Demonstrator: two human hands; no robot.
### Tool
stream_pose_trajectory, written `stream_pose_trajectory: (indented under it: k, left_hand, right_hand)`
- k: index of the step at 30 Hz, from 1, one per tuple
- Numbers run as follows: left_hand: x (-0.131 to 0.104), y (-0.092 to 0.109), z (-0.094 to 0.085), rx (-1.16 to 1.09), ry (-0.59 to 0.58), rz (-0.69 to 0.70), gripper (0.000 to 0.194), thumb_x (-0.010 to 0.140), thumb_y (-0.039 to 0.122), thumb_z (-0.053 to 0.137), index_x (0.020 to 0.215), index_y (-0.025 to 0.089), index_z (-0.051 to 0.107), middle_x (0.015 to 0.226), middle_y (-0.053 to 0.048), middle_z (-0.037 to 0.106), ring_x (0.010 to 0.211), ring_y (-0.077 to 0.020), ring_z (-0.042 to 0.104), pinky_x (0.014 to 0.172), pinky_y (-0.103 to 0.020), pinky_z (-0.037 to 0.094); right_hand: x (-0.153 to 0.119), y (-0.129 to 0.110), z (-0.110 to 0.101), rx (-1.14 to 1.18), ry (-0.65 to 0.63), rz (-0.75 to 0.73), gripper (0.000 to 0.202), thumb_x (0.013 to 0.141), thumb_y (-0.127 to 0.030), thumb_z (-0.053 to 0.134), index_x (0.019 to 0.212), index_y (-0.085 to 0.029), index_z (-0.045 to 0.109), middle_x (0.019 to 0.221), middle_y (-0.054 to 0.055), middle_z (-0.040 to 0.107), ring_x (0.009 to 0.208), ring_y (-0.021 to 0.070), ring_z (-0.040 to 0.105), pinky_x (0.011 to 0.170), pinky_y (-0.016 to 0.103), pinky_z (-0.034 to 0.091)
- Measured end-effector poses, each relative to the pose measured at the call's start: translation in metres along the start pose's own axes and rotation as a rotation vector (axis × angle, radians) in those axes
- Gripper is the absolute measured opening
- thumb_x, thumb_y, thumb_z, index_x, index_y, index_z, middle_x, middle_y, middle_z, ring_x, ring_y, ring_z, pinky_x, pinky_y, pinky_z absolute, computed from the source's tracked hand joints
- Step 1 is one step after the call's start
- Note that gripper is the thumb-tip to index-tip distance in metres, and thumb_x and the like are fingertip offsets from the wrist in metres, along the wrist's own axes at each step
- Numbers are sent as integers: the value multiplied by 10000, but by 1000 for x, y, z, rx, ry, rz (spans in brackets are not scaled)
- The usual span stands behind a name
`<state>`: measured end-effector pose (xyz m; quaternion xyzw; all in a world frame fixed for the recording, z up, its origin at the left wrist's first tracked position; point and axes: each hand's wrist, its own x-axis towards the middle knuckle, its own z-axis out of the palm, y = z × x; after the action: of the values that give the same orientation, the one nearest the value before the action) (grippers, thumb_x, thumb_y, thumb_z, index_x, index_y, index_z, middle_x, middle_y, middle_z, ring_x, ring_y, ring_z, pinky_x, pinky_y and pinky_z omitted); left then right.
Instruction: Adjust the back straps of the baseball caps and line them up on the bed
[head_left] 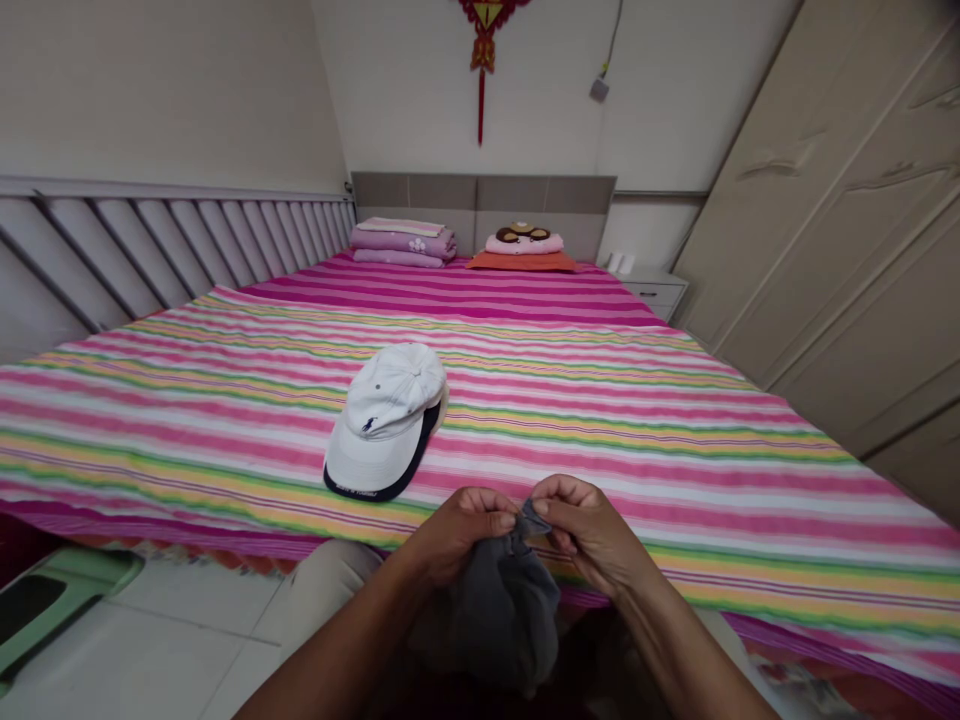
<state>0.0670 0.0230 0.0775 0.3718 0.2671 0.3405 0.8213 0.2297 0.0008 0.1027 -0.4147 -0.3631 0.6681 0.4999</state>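
Observation:
A dark grey cloth item point(506, 610) hangs between my hands at the near edge of the bed, over my lap. My left hand point(469, 530) pinches its gathered top edge between thumb and fingers. Close beside it, my right hand point(581, 525) grips a small flap of the same item. The two hands are almost touching. What the whole item is cannot be made out, as its lower part is in shadow. Beyond my left hand, a white cap point(397, 400) with a dark brim edge and a small dark logo lies on the striped bedspread.
The striped bedspread point(570, 400) covers the bed. Folded purple bedding point(401, 245) and a pink pillow point(525, 245) sit by the headboard point(540, 205). A railing point(180, 230) runs along the left. At lower left stands a green stool point(71, 585); wardrobe doors point(847, 210) are at right.

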Motion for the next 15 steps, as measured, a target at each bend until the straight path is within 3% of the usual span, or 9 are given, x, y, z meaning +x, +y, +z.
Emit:
stream_pose_trajectory:
  k: [15]
  left_hand:
    - [1,-5,4,-13,56,41,211,574,233,735,674,83,627,561,-25,608,467,-78,517,498,-200,372]
  right_hand:
    - [0,-3,-2,-213,-49,20,163,544,-244,694,593,-151,571,431,-78,446,348,23,308,354,171,211]
